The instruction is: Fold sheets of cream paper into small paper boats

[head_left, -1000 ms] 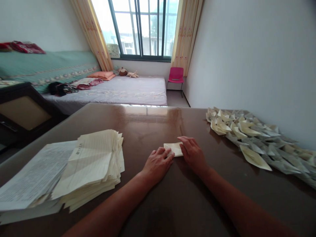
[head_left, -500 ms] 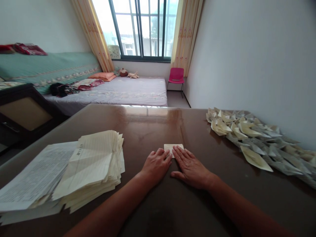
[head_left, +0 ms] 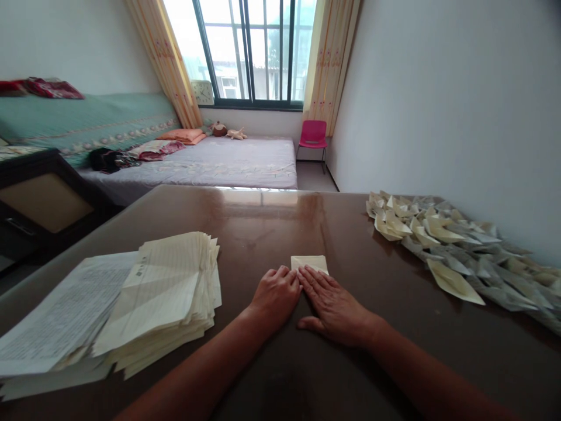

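A small folded cream paper [head_left: 310,262] lies on the dark brown table [head_left: 280,222] in front of me. My left hand [head_left: 276,293] rests beside its near left corner with fingers curled loosely on the table. Flat, with fingers stretched out, my right hand [head_left: 331,301] presses on the near edge of the folded paper. Both hands touch each other at the fingertips.
A thick stack of lined cream sheets [head_left: 162,298] lies at the left, partly on printed pages [head_left: 56,313]. Several folded paper boats [head_left: 451,245] are heaped along the right wall. Beyond the table are a bed [head_left: 210,161], a pink chair [head_left: 312,135] and a window.
My right hand slid from the paper's right side down and toward me, flattening over its near edge. The left hand stayed almost in place.
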Available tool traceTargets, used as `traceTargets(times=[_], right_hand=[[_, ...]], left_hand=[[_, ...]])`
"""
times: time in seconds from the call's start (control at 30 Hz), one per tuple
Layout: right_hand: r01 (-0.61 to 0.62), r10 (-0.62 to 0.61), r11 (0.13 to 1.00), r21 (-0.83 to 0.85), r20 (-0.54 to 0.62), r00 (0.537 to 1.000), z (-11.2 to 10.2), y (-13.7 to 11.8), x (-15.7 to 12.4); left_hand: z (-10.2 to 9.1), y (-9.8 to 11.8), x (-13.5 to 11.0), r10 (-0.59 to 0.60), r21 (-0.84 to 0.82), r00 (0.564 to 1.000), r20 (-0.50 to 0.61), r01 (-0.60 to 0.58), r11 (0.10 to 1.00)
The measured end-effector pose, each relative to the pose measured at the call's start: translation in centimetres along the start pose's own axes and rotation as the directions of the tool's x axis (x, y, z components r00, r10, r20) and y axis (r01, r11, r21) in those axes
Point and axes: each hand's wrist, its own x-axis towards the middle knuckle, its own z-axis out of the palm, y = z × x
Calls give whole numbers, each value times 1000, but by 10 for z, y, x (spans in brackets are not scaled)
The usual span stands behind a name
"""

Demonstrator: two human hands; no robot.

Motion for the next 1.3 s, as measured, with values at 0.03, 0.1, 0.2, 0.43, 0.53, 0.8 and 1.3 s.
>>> traceTargets(times=[0.03, 0.1, 0.2, 0.43, 0.53, 0.8, 1.3], right_hand=[[-11, 10, 1000, 10, 11, 1000, -1, 1, 0], [-44, 43, 999, 19, 27, 999, -2, 7, 0], [-121, 121, 993, 8, 24, 992, -2, 20, 0], [-132, 130, 990, -52, -47, 990, 5, 15, 4], [-70, 68, 996, -48, -57, 996, 8, 13, 5], [-307, 303, 947, -97, -61, 951, 0, 31, 1], [-249, 240, 967, -61, -116, 964, 5, 26, 5]], left_hand=[[-1, 0, 0, -3, -4, 1000, 0, 3, 1000], [-3, -2, 0, -20, -15, 1000, 2, 20, 1000], [-1, -5, 2, -33, -47, 999, 1, 33, 998], [23, -11, 4, -22, -178, 999, -49, 12, 984], [25, -10, 3, -36, -156, 999, -16, 33, 987], [20, -8, 1, -70, -63, 997, 12, 70, 996], [22, -12, 1, -100, -57, 995, 4, 100, 993]])
